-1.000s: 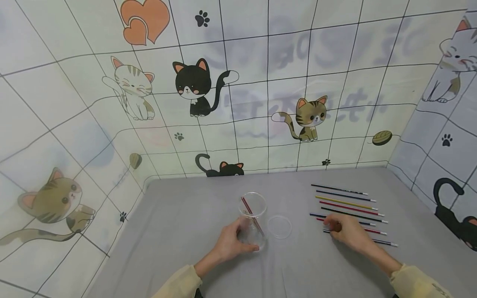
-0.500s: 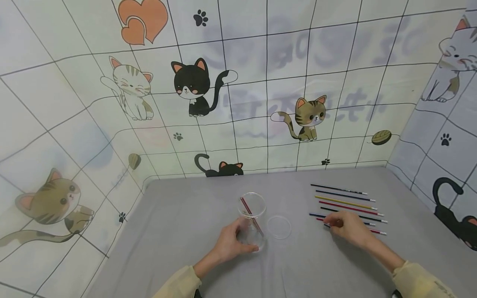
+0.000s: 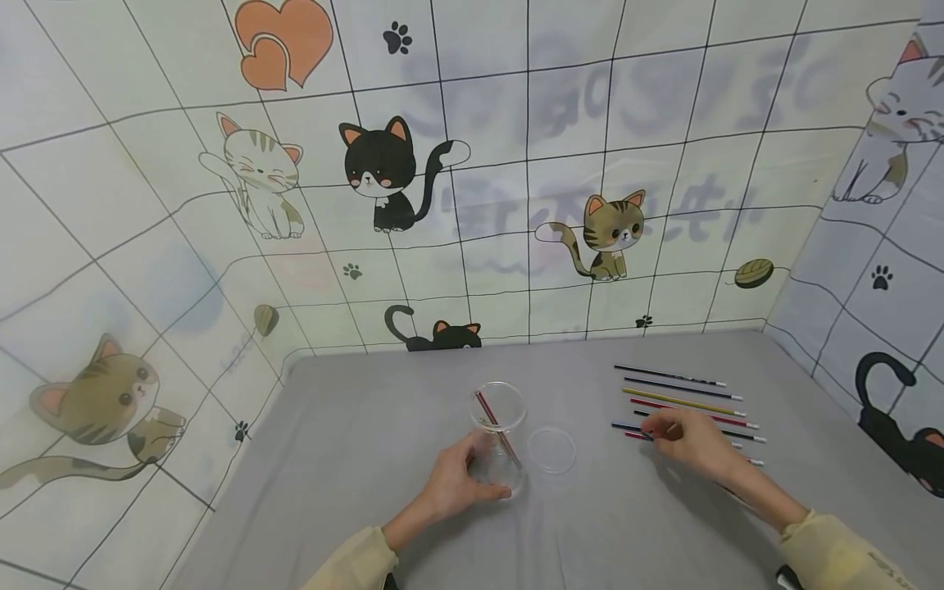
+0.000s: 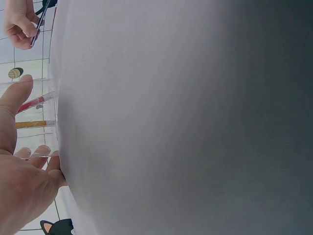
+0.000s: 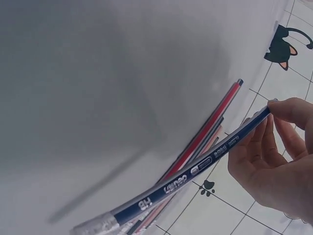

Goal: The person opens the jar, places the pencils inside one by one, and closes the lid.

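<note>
On the grey cloth-covered table (image 3: 369, 459) in front of me, an upright, round, see-through cup (image 3: 500, 470) sits in the grip of the person's left hand (image 3: 456, 485), thumb on the near side and fingers bent around the wall. From the left wrist I can make out 2 pencils leaning inside it, a slim red pencil (image 4: 33, 104) and a slim orange-yellow pencil (image 4: 33, 125). Just beside the cup, on its right, lies a flat, round, transparent lid (image 3: 551, 451). Farther right, the person's right hand (image 3: 696, 444) pinches a long dark-blue pencil (image 5: 188, 174) near 1 end, thumb and fingertip drawn tight together; the pencil is raised off the cloth, its white eraser end towards the wrist. Beyond and beneath that hand, 7 slender pencils (image 3: 684, 401) lie roughly parallel, coloured black, dark blue, yellow and red. Pale yellow sleeves (image 3: 361, 559) cover both forearms.
</note>
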A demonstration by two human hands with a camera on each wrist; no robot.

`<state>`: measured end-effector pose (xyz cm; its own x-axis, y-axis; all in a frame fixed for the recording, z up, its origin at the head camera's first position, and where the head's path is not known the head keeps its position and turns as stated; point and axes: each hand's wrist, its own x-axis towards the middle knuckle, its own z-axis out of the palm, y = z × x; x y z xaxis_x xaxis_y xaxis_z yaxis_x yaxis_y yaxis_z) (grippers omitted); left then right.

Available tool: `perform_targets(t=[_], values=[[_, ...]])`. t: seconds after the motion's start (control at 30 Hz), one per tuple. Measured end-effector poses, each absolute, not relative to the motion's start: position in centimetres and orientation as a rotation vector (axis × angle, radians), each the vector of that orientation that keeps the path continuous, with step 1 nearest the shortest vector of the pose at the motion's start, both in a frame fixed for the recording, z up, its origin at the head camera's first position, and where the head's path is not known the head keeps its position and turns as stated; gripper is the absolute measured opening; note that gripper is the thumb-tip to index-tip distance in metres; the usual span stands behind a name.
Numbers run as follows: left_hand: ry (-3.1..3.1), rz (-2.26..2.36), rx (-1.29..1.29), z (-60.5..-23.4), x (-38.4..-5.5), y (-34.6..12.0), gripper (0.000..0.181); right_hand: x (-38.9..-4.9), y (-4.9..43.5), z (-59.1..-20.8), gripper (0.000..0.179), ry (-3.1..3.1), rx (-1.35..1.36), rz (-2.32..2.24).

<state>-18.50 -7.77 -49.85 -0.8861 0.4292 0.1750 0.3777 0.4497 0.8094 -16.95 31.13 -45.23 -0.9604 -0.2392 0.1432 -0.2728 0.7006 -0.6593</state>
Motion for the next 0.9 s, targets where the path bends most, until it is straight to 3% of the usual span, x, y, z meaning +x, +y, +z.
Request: perform_targets(t=[0.9], values=[[2.631,1.449,0.743,-49.8,-18.4,-7.8,0.077,-17.7,30.3,-42.3,0.022,-2.796,0.352,1.196]])
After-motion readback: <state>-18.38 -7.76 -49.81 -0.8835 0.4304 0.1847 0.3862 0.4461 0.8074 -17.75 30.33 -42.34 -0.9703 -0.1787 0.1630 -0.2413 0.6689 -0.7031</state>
